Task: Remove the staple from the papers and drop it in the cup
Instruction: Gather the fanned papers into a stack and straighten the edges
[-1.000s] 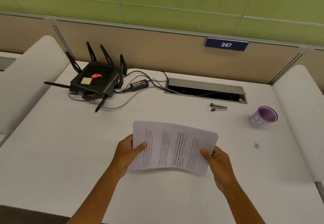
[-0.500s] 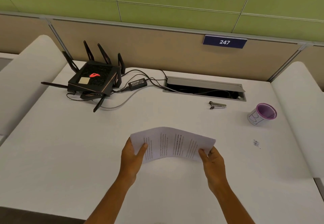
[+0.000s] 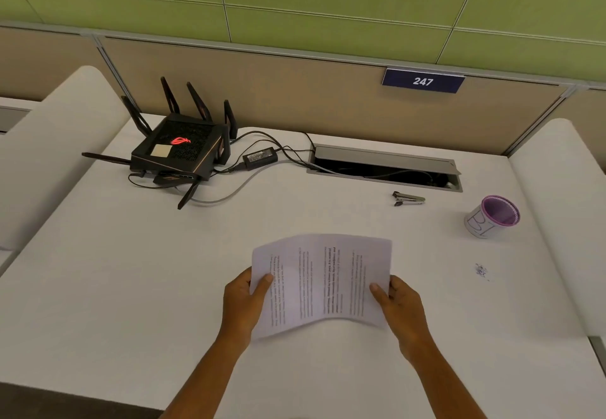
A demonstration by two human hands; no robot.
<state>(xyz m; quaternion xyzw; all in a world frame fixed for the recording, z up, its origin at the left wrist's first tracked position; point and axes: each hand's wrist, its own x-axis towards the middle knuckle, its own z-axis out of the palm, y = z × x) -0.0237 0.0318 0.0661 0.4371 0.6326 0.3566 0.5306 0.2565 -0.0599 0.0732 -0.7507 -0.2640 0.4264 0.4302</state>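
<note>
The printed papers point(image 3: 323, 282) are held above the white desk, turned sideways and bowed upward in the middle. My left hand point(image 3: 244, 303) grips their left edge, thumb on top. My right hand point(image 3: 398, 307) grips the right edge the same way. The staple is too small to make out. A white cup point(image 3: 492, 218) with a purple rim stands upright at the far right of the desk, well apart from both hands. A small metal staple remover point(image 3: 409, 198) lies between the papers and the cable hatch.
A black router point(image 3: 178, 151) with antennas and its power brick point(image 3: 260, 157) with cables sit at the back left. An open cable hatch point(image 3: 385, 167) is set into the desk at the back. A small ink mark point(image 3: 480, 270) is on the right. White side panels flank the desk.
The papers tipped down to a shallow angle half a second ago and are now tilted back up toward me, showing more of the printed page. Both hands kept their grip.
</note>
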